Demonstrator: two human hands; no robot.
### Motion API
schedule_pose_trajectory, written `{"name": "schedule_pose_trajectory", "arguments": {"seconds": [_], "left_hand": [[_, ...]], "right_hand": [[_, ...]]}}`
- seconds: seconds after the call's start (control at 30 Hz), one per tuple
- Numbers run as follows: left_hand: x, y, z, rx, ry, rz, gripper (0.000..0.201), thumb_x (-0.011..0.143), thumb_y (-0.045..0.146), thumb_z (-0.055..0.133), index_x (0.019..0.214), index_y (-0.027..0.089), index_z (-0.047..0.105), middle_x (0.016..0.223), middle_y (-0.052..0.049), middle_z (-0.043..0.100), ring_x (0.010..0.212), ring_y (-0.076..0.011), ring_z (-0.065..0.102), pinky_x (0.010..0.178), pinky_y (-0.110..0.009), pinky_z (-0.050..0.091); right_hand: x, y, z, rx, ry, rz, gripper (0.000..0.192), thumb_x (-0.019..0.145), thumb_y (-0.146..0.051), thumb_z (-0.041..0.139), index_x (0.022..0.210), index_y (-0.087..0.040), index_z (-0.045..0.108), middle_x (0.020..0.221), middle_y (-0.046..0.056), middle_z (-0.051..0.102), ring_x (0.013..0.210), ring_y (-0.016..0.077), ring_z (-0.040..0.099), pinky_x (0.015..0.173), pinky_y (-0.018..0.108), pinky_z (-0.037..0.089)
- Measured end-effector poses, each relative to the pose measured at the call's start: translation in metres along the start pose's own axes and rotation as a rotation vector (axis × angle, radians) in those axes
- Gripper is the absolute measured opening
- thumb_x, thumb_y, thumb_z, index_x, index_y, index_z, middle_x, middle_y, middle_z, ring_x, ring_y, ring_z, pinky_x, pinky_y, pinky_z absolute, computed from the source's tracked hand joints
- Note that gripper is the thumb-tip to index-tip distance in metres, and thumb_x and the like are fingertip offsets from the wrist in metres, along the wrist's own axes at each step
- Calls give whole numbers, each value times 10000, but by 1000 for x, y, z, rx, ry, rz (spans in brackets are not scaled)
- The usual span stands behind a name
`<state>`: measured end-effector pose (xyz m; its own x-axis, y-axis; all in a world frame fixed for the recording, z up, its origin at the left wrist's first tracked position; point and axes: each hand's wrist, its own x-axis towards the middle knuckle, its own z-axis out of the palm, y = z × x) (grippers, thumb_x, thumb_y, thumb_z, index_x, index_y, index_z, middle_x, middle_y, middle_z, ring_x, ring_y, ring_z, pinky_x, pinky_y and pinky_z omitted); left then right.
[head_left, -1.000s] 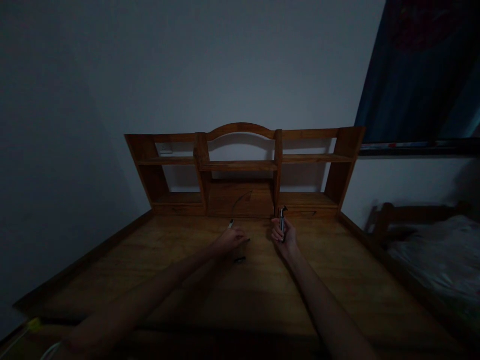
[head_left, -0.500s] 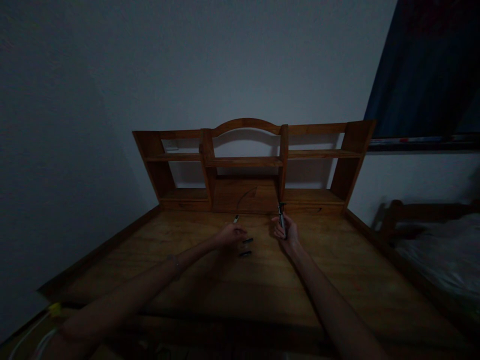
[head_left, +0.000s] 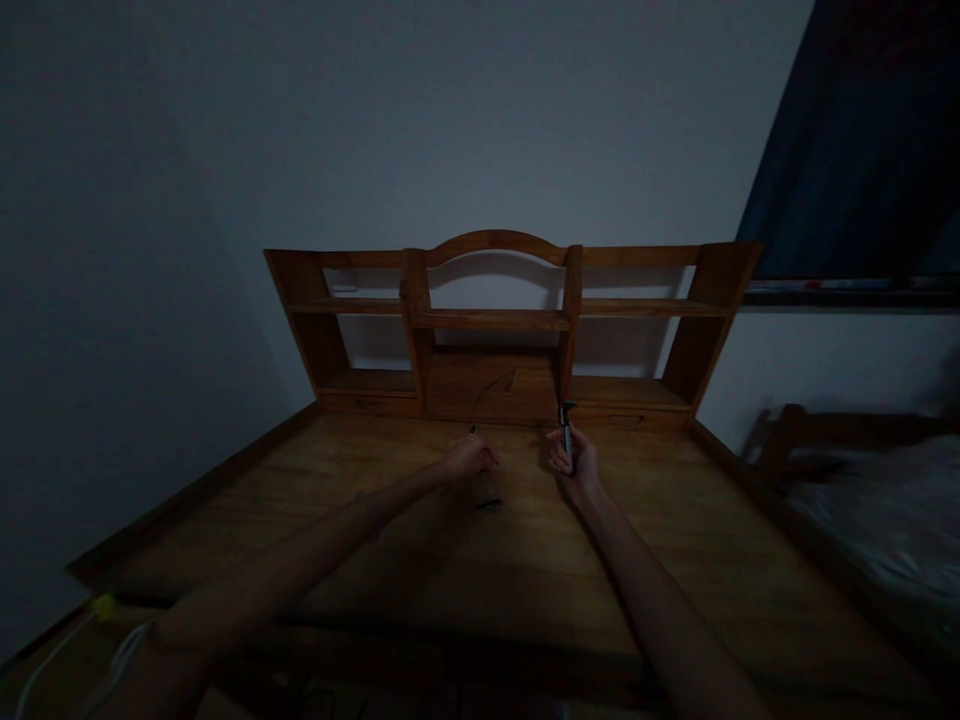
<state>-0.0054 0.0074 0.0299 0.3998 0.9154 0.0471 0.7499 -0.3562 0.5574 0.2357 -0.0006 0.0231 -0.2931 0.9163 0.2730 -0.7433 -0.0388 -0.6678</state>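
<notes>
Both arms stretch out toward back edge of desk (head_left: 675,540). Right hand (head_left: 576,462) closed around small tool (head_left: 565,432), upright. Left hand (head_left: 469,460) curled, maybe pinching thin pen (head_left: 472,430); dark, hard to tell. Shelf (head_left: 495,320) cubbies behind.

Shelf unit (head_left: 495,330) blocks desk's (head_left: 675,560) far edge

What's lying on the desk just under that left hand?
Beside and below the left hand one small dark object lies on the wooden desk. A thin pen-like tip pokes out past the fingers. Whatever else the palm covers is hidden, and the dim light blurs detail.
</notes>
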Motion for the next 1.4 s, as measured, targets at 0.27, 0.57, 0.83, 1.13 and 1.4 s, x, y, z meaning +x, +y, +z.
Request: {"name": "schedule_pose_trajectory", "arguments": {"seconds": [0.27,0.57,0.83,1.13,1.4], "left_hand": [[-29,13,-24,66,-7,53,175,729,280,661,843,150,692,752,-16,692,720,-142,627,586,-179,408],[-41,25,-21,162,-185,449,118,797,121,550,827,160,657,870,-44,647,836,-149,583,753,-228,426],[-41,37,-29,261,-317,680,158,853,108,465,817,174,604,950,-37,598,861,-126,554,791,-206,416],[-51,42,-24,360,-222,582,234,752,-16,419,803,169,552,885,-25,584,793,-128,542,752,-214,416],[-58,55,-24,372,-141,511,86,782,101,478,760,183,471,764,-2,528,656,-123,479,585,-220,357]], "right_hand": [[-1,2,2,-2,-19,33,398,881,-363,417,729,-93,669,340,-82,275,274,46,188,321,185,201],[0,4,-4,-7,0,30,402,883,-366,402,727,-104,665,342,-82,274,276,48,188,325,185,208],[0,3,-1,-12,2,32,389,879,-369,416,725,-109,661,345,-83,279,280,48,185,324,182,204],[-2,1,4,-9,4,42,389,876,-367,419,717,-110,664,340,-78,283,276,52,192,316,189,196],[-1,1,2,-16,3,39,358,874,-360,421,720,-129,648,345,-82,284,269,55,217,323,185,239]]}}
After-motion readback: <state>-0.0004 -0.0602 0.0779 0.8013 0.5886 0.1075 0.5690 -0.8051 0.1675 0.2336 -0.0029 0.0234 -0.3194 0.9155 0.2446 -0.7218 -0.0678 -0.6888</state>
